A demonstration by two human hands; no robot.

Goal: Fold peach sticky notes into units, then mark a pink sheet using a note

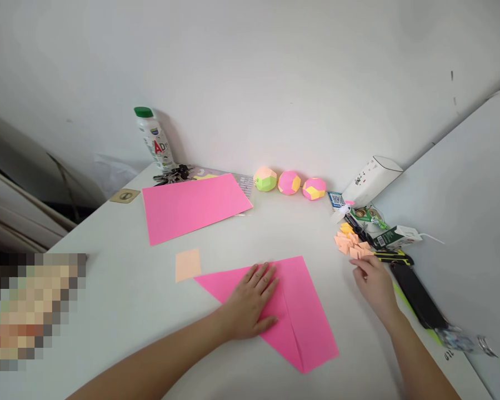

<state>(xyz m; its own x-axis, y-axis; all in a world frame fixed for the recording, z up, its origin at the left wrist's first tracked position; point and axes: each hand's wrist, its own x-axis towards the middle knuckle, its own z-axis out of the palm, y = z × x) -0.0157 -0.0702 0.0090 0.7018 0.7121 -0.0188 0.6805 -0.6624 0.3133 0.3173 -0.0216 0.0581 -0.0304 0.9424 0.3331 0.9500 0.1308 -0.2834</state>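
**Folded pink sheet pinned flat, right hand among the small paper pieces**

The folded pink sheet (287, 311) lies on the white bench (120, 311), creased into a triangle shape. The left hand (252, 303) rests on its left part, palm down, fingers spread wide, gripping nothing. Right of the sheet, the right hand (373, 283) lies with fingers loosely curled, fingertips touching a heap of small peach paper pieces (350, 241); a yellow-black cutter (394, 257) lies just beside it. Left of the sheet sits one peach square (187, 265). Beyond the sheet lies one flat pink sheet (194, 205), with a bunch of keys (173, 175) and one green-capped bottle (154, 139) behind. Three paper balls (289, 182) line the wall.
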